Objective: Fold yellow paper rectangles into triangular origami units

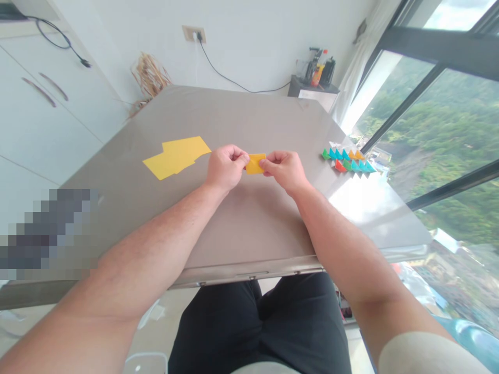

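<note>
head view: left hand (225, 167) and right hand (284, 169) both pinching a small folded yellow paper (255, 163) just above the grey table (249, 228), long axis running left to right; flat yellow sheets (175, 156) beyond left, folded colourful triangles (346, 160) right.

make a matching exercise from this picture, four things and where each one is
Things:
1. small yellow paper piece
2. yellow sheets
3. coloured folded triangles
4. bottles

Places:
a. on the dark stand beyond the table's far corner
b. pinched between the left hand and the right hand
c. lying flat on the table, out past the left hand
d. clustered on the table, out past the right hand

Pairs: 1-b, 2-c, 3-d, 4-a
</note>
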{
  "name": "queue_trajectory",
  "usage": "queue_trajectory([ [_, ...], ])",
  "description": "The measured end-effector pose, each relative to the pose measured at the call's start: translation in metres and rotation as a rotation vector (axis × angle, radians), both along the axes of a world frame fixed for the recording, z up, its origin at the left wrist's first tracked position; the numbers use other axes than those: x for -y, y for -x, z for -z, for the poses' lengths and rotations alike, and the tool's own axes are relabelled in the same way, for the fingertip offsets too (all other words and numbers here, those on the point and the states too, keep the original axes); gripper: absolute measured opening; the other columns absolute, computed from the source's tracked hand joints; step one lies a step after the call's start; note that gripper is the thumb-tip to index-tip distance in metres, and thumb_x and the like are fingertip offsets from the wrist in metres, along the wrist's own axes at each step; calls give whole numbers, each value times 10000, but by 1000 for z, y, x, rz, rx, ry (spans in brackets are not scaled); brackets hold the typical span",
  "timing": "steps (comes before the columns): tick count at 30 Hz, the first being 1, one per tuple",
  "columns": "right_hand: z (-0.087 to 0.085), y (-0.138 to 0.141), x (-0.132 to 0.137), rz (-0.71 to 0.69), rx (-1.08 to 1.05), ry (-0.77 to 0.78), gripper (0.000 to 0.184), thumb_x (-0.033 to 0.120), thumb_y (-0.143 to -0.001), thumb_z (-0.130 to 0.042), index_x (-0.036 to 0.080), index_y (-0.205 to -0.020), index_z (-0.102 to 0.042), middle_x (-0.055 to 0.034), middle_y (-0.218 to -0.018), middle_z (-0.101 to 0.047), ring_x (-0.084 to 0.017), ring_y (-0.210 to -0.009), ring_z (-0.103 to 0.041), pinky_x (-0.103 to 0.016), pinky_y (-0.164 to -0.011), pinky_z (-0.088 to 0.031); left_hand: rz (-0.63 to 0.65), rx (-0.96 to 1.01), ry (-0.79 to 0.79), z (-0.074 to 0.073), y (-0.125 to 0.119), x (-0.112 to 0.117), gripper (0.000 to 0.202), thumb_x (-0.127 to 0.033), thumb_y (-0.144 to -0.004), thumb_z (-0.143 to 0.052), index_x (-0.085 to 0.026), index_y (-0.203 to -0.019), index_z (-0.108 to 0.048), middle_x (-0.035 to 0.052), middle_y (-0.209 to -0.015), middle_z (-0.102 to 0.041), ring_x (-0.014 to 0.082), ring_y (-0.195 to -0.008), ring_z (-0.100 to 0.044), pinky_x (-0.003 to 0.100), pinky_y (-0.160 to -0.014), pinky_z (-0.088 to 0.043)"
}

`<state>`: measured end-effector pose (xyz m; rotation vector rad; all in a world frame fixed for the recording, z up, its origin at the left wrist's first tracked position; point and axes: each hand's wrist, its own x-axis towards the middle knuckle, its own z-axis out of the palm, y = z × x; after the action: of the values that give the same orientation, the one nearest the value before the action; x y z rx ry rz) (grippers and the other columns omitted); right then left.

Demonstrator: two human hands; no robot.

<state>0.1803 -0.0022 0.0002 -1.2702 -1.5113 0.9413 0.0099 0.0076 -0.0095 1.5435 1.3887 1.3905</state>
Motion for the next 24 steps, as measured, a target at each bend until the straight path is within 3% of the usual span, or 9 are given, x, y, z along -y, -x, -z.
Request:
queue_trajectory([
  [5, 5, 3, 0, -1, -77, 13, 142, 300, -722, -688, 199, -662, -611, 11, -687, -614, -141, -686, -626, -292, -677, -551, 27, 64, 1, 2, -2, 0, 113, -278, -800, -691, -216, -719, -642, 17, -720, -702, 163, -702, -659, 294, -691, -549],
  [13, 1, -6, -3, -8, -98, 67, 95, 249, -657, -635, 209, -633, -552, 35, -639, -550, -132, -660, -576, -278, -636, -538, 269, 90, 112, 4, 0, 0, 86, -271, -758, -707, -186, -755, -694, 45, -771, -743, 179, -757, -721, 333, -785, -591],
  [18, -5, -10, 1, -61, 46, 98, 82, 245, -639, -614, 202, -594, -560, 47, -564, -508, -115, -577, -487, -249, -530, -398, 412, 9, 276, 2, 9, -2, 12, -225, -695, -695, -213, -695, -696, 22, -694, -725, 177, -689, -709, 314, -703, -585],
  [21, -10, -12, 4, -102, 111, 121, 109, 247, -634, -627, 199, -572, -551, 54, -542, -481, -102, -549, -433, -245, -502, -321, 459, -29, 281, -3, 11, 0, 35, -244, -681, -725, -221, -681, -699, 24, -721, -730, 173, -664, -693, 300, -647, -566],
  [24, -14, -13, 7, -132, 145, 138, 121, 255, -638, -634, 196, -568, -557, 60, -535, -464, -91, -530, -393, -246, -489, -283, 508, -123, 306, -6, 14, 1, 80, -304, -703, -755, -228, -711, -730, 35, -702, -717, 161, -615, -647, 258, -519, -466],
])
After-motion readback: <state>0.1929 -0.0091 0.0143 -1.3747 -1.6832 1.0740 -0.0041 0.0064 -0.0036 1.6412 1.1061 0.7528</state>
